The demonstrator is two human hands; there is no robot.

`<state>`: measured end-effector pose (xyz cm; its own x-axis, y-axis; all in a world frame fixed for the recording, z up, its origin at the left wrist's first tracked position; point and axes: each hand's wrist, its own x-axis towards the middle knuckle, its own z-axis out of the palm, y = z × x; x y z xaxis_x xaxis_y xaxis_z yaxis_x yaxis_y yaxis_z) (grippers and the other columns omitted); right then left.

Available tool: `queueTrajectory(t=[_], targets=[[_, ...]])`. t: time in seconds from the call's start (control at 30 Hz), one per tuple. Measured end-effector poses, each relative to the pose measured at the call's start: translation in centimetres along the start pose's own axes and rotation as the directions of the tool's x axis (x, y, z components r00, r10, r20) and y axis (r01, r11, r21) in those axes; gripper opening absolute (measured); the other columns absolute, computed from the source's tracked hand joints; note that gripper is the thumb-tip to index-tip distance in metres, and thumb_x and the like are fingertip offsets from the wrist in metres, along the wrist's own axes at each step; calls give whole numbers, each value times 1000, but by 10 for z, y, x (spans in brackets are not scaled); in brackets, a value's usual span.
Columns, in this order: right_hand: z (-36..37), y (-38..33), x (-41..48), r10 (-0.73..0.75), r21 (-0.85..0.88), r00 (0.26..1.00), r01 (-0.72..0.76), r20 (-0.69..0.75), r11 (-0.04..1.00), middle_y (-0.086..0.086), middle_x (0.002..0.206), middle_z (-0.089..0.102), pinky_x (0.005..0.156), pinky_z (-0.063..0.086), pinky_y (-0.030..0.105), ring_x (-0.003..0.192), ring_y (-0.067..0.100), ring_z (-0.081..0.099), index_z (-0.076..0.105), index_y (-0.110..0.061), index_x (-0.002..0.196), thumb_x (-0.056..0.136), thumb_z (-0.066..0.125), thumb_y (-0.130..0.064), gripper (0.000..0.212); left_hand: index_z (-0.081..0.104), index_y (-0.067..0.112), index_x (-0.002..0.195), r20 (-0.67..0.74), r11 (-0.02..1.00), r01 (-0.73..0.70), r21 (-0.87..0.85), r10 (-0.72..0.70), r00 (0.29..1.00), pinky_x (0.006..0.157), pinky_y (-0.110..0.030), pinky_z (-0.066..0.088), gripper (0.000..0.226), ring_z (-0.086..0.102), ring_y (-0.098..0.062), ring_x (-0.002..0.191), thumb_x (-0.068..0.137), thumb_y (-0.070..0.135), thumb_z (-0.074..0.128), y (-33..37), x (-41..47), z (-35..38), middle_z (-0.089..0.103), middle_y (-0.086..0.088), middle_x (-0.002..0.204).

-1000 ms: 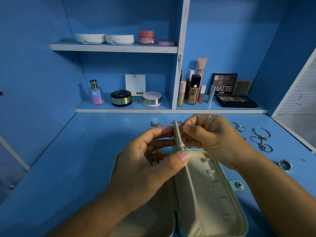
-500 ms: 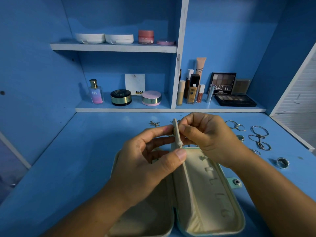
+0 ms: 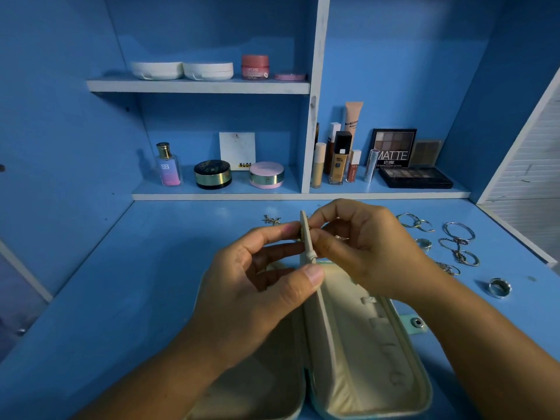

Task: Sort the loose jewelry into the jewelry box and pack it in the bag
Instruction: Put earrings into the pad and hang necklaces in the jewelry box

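Note:
A cream jewelry box [image 3: 375, 359] lies open on the blue desk, its middle divider flap [image 3: 306, 237] standing upright. My left hand [image 3: 257, 295] pinches the flap between thumb and fingers, with a small gold piece under the fingertips on the flap's left face. My right hand [image 3: 360, 247] pinches at the flap's right face from the other side. Loose jewelry lies to the right: hoop earrings [image 3: 413, 221], a bangle with chains [image 3: 459, 237], a small ring [image 3: 423, 244] and a wide silver ring [image 3: 499, 287]. A small charm [image 3: 271, 220] lies behind my hands.
Shelves at the back hold cosmetics: a perfume bottle [image 3: 168, 166], round compacts [image 3: 213, 174], foundation bottles [image 3: 339, 160] and eyeshadow palettes [image 3: 415, 177]. A white louvred panel [image 3: 527, 165] stands at the right. A snap tab [image 3: 417, 322] sticks out from the box's right side.
Both hands stay pinched on the upright flap and have barely shifted. The view has tilted slightly, so more loose jewelry shows at the right.

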<state>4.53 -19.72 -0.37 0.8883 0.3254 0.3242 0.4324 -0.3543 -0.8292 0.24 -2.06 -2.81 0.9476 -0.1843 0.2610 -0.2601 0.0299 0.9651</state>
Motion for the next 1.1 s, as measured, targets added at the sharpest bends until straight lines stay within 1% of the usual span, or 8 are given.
queueTrajectory(t=[0.1, 0.2, 0.27, 0.37, 0.5, 0.63, 0.87, 1.1], targets=[[6, 5, 1, -151, -203, 984, 128, -100, 971, -6, 77, 65, 57, 52, 20, 71, 6, 64, 66, -12, 87, 87, 65, -10, 3, 66, 23, 117, 1, 1000, -3, 0, 3, 1000, 83, -25, 55, 61, 70, -14, 103, 60, 43, 74, 1, 0, 0, 74, 3, 108], [9, 7, 1, -213, -258, 968, 175, -129, 950, -10, 78, 62, 58, 51, 18, 73, 4, 62, 66, -12, 85, 88, 65, -10, 3, 66, 23, 115, 10, 1000, -13, 9, 13, 1000, 82, -22, 55, 60, 70, -13, 101, 59, 43, 74, 2, 0, -1, 75, 4, 106], [8, 4, 1, -155, -206, 982, 130, -111, 970, -5, 76, 66, 57, 51, 17, 70, 6, 64, 67, -11, 85, 88, 64, -11, 4, 66, 25, 115, 15, 1000, -15, 12, 15, 1000, 82, -21, 54, 59, 70, -12, 102, 60, 44, 73, 1, 0, -2, 75, 5, 106], [-3, -1, 3, 50, 90, 999, -49, -13, 995, 6, 72, 68, 53, 46, 11, 59, 3, 64, 65, -1, 91, 89, 60, -5, 6, 63, 27, 119, 55, 998, -29, 54, 26, 998, 87, -24, 53, 58, 65, -10, 111, 64, 46, 72, 1, 1, -2, 72, 7, 114], [-22, 3, 5, 111, 424, 976, -183, 189, 887, 17, 96, 63, 68, 52, 20, 79, 17, 67, 53, 3, 113, 88, 57, 7, 26, 60, 23, 123, 43, 998, -50, 28, 48, 998, 87, -23, 53, 46, 65, -8, 111, 79, 32, 70, -1, 6, -1, 71, 8, 116], [-18, 9, 7, 57, 394, 970, -148, 235, 907, 13, 100, 63, 79, 53, 25, 88, 18, 66, 57, -7, 119, 76, 73, -8, 45, 64, 31, 112, -36, 996, -55, 71, 57, 998, 80, -19, 55, 31, 69, -3, 100, 81, 32, 64, -4, 15, 1, 74, 14, 104], [-3, 10, 8, 25, 386, 989, -80, 146, 919, 4, 85, 67, 79, 56, 26, 84, 17, 67, 63, -11, 104, 73, 67, -14, 32, 70, 25, 96, -130, 994, -69, 87, 80, 988, 69, -17, 54, 28, 73, -9, 84, 70, 35, 66, -6, 24, -1, 77, 6, 88], [2, 10, 8, 24, 373, 994, -62, 106, 926, 13, 87, 72, 76, 57, 26, 81, 23, 69, 64, -2, 88, 77, 65, -12, 15, 68, 28, 95, -143, 985, -95, 144, 116, 983, 78, -25, 58, 19, 72, -10, 89, 78, 35, 73, -10, 24, -3, 75, 7, 93]])
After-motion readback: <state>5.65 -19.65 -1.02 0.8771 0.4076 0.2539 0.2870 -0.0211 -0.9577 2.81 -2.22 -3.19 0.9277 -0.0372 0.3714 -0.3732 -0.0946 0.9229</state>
